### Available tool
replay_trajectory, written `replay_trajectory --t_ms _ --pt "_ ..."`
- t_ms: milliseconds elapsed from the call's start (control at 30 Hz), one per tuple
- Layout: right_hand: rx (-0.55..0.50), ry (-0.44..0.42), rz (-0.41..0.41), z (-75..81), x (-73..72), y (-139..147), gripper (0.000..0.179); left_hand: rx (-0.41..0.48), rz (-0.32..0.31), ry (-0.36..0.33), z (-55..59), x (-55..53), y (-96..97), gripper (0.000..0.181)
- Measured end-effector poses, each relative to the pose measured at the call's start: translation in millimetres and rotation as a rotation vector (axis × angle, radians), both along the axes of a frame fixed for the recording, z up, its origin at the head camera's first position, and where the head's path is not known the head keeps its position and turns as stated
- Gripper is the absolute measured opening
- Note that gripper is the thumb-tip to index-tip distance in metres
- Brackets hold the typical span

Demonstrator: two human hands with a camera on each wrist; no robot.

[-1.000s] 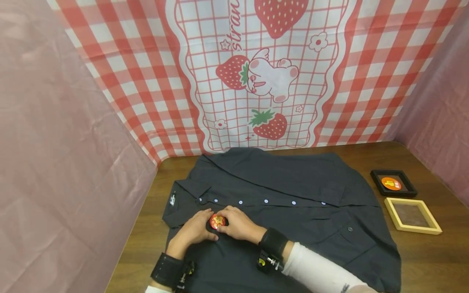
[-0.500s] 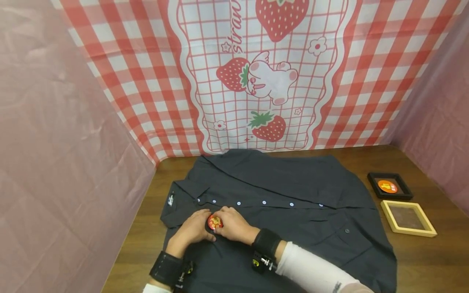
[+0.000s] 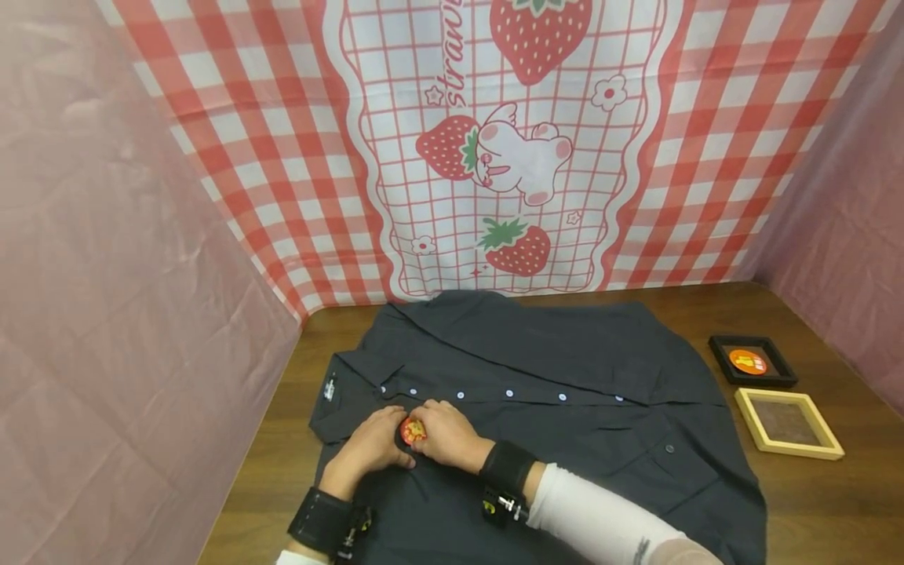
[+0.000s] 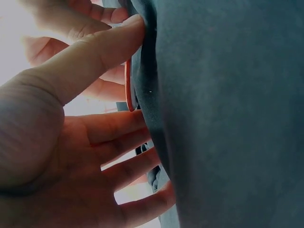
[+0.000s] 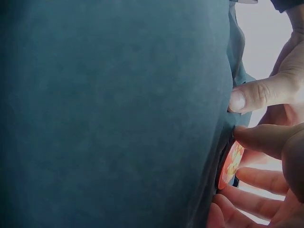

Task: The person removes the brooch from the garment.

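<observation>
A round red badge [image 3: 412, 431] with a gold figure lies against the dark grey button shirt [image 3: 537, 463], below its collar. My right hand [image 3: 446, 435] pinches the badge by its edges, thumb near and fingers beyond, as the right wrist view shows. On the other side my left hand [image 3: 374, 443] rests on the cloth with thumb and fingers spread. Its fairly straight fingers [image 4: 126, 178] touch the fabric in the left wrist view, and the thumb presses beside the badge. The badge's back is hidden.
To the right on the wooden table [image 3: 812, 502] lie a black frame [image 3: 785, 369] bearing an orange round badge [image 3: 747, 362] and a pale yellow frame [image 3: 822, 424]. Behind the shirt hangs a red checked cloth [image 3: 282, 173]. A pink cloth [image 3: 141, 314] walls the left side.
The badge has tilted or shifted slightly under my right hand, which now covers more of it. My left hand stays almost in place. The head view has shifted a little.
</observation>
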State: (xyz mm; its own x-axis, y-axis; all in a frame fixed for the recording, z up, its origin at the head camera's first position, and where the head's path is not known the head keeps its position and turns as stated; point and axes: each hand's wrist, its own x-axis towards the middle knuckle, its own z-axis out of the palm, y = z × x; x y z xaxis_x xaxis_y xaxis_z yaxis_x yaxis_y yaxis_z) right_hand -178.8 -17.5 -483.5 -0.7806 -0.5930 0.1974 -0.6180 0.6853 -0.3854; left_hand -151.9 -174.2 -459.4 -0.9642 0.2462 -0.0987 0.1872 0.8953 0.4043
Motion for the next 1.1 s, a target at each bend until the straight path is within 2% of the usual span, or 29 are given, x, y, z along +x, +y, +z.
replay_trajectory --t_ms 167,400,767,1100 --pt "0.008 -0.004 0.003 2.1 -1.4 1.6 0.037 0.004 0.002 0.006 -1.0 -0.7 1.0 0.073" --pt "-0.045 -0.102 0.02 7.1 -7.7 8.0 0.038 -0.03 0.034 0.0 0.2 -4.8 2.9 0.075" --pt "-0.111 -0.197 0.034 8.4 -4.2 15.7 0.035 -0.044 0.037 -0.017 -1.3 -2.8 1.0 0.078" --pt "-0.131 -0.189 0.036 6.2 -3.7 21.1 0.033 -0.052 0.058 -0.035 -2.7 -0.4 3.0 0.077"
